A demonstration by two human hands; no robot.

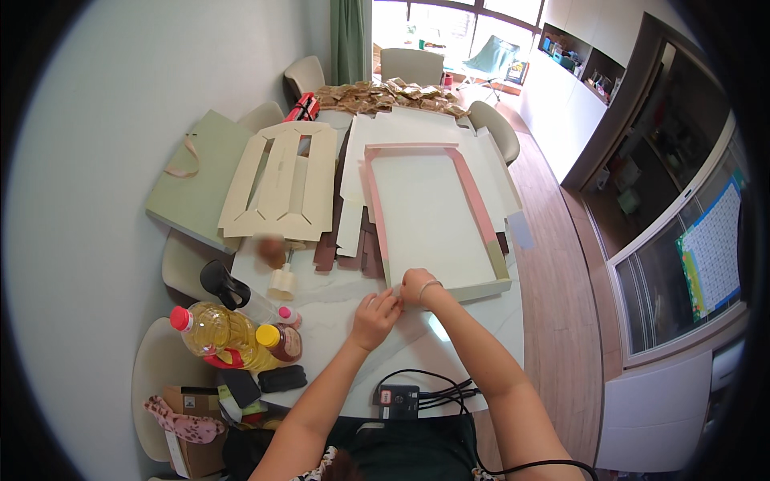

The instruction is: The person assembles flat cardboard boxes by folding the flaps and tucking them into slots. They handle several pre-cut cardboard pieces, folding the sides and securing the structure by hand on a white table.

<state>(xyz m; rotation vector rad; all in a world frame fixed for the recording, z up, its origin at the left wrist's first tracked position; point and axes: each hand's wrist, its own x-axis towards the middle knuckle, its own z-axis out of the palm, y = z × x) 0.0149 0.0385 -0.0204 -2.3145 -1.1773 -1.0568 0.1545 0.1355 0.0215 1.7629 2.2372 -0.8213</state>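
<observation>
One curled right hand (419,287) and our half-bent left hand (375,317) sit at the corner of a shallow box (475,196); we cannot tell their grip. Further left stands an oil bottle (215,330).

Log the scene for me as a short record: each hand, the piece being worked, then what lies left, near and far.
Left hand: bare, fingers at the piece's near left corner
Right hand: bare, fingers bent at that same corner
Piece: shallow rectangular cardboard tray, white inside, rim pink and pale green
Left: cream cardboard sheet with long slots; clear plastic bottle of yellow liquid, red cap
Near: black rectangular device with cables
Far: crumpled brown paper
Surface: white, grey-veined tabletop
Unclear: finger contact
</observation>
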